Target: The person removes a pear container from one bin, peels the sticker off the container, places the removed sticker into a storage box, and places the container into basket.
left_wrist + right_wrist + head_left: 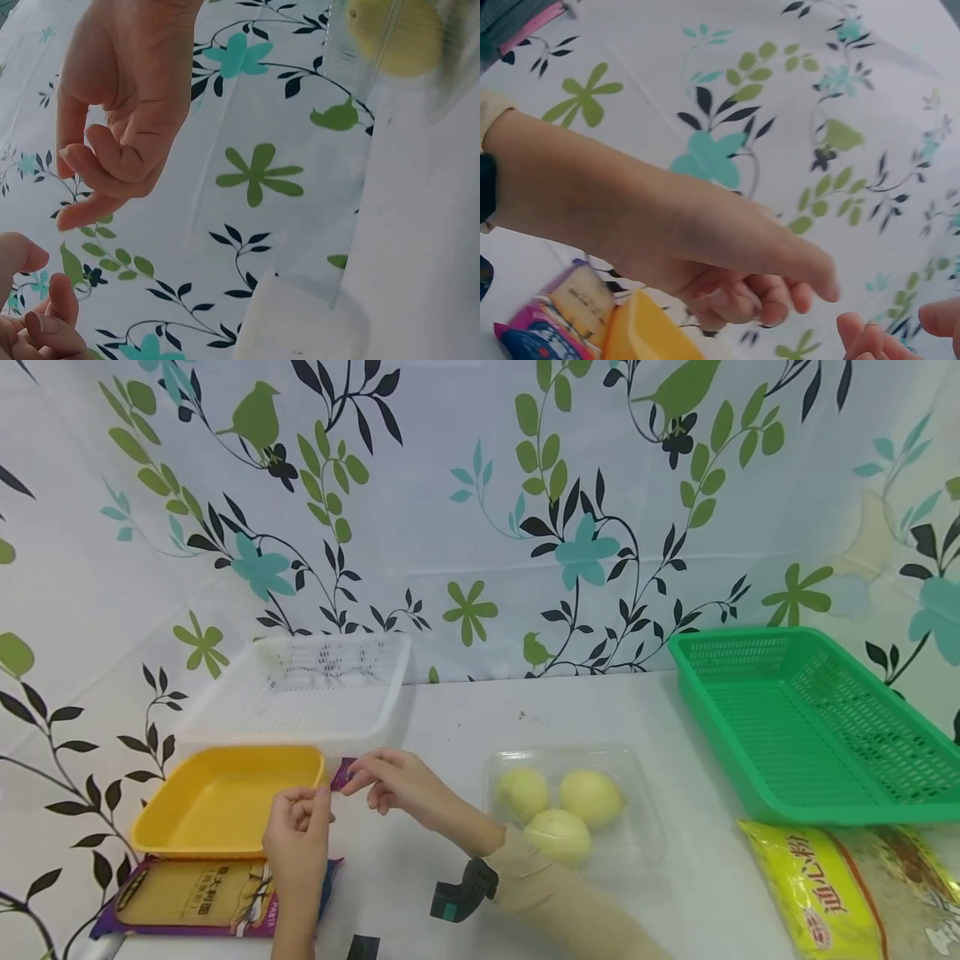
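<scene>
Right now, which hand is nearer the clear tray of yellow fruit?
Right. The right hand is just left of the clear tray; the left hand is farther left, over the purple packet.

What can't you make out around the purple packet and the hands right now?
- Purple packet: head view, left hand covers its right end; print too small to read.
- Purple scrap at the right hand: head view, mostly hidden by fingers; absent from both wrist views.
- Yellow bag: cut by the frame edge.
- Fruit: left wrist view, blurred.
</scene>
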The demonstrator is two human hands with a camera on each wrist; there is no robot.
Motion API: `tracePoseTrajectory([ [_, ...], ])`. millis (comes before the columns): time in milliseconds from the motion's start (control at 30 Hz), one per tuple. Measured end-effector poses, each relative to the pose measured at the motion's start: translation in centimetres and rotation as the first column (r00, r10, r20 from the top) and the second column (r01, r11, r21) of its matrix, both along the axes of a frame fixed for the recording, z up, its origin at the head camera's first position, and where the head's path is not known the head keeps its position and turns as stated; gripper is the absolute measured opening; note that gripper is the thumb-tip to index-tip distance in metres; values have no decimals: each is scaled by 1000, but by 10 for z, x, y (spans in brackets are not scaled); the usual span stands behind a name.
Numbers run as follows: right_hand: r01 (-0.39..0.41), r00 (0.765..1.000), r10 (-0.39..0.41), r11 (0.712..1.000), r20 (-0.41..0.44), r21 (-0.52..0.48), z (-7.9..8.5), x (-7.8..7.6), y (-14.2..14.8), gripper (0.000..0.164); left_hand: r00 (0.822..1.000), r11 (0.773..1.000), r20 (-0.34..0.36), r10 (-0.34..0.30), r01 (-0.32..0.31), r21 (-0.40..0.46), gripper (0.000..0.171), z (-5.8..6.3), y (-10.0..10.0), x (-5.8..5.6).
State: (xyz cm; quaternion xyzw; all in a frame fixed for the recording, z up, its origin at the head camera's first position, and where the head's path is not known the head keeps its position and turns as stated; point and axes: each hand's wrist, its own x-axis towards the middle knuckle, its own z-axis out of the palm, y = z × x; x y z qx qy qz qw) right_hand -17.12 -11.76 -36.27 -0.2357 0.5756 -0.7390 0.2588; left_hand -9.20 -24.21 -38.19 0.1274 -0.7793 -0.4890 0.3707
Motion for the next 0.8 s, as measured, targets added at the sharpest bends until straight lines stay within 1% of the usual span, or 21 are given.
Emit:
tracePoseTrajectory([
  [67,28,1000,-28,1000,-10,-13,0,-1,18,28,993,996,-81,-86,89,25,11,-21,-3,-8],
  [133,59,998,-60,998,-16,-26,-1,-1,38,30,986,990,-103,-131,136,39,11,-28,3,-10],
  [167,75,997,-76,997,-14,-30,-3,0,48,29,974,982,-143,-175,184,49,9,-37,2,-13],
  [200,88,996,-88,996,-7,-34,-4,0,57,29,963,975,-175,-204,216,55,8,-43,3,-14],
  [233,98,995,-98,994,3,-40,-6,0,67,30,959,971,-182,-219,232,53,8,-45,6,-14],
  [300,120,993,-120,992,7,-33,-8,0,85,31,971,978,-136,-199,206,39,10,-28,22,-7],
  [367,151,988,-152,988,-6,-14,-9,-1,103,33,966,974,-140,-217,223,31,10,-24,30,-7],
  [400,170,985,-170,985,-18,-4,-9,-2,111,34,973,978,-113,-203,207,19,12,-15,37,-4],
  [433,189,981,-189,982,-35,10,-9,-4,120,34,976,980,-87,-199,200,12,14,-9,42,-3],
  [533,247,966,-240,966,-98,70,-8,-7,143,33,968,972,-102,-230,233,22,10,-8,50,-7],
  [633,299,949,-281,946,-146,122,-9,-9,165,31,962,964,-90,-260,263,29,8,-12,55,-11],
  [700,330,936,-305,935,-177,130,-9,-11,178,31,959,960,-69,-276,279,28,7,-15,58,-13],
  [733,349,927,-321,927,-193,135,-9,-11,185,30,958,959,-57,-282,283,24,6,-12,61,-12],
  [767,366,919,-335,921,-206,135,-9,-12,192,29,960,960,-21,-279,279,22,7,-7,65,-11],
  [800,380,911,-346,915,-224,134,-9,-12,199,30,960,960,-9,-280,280,20,6,-2,69,-10],
])
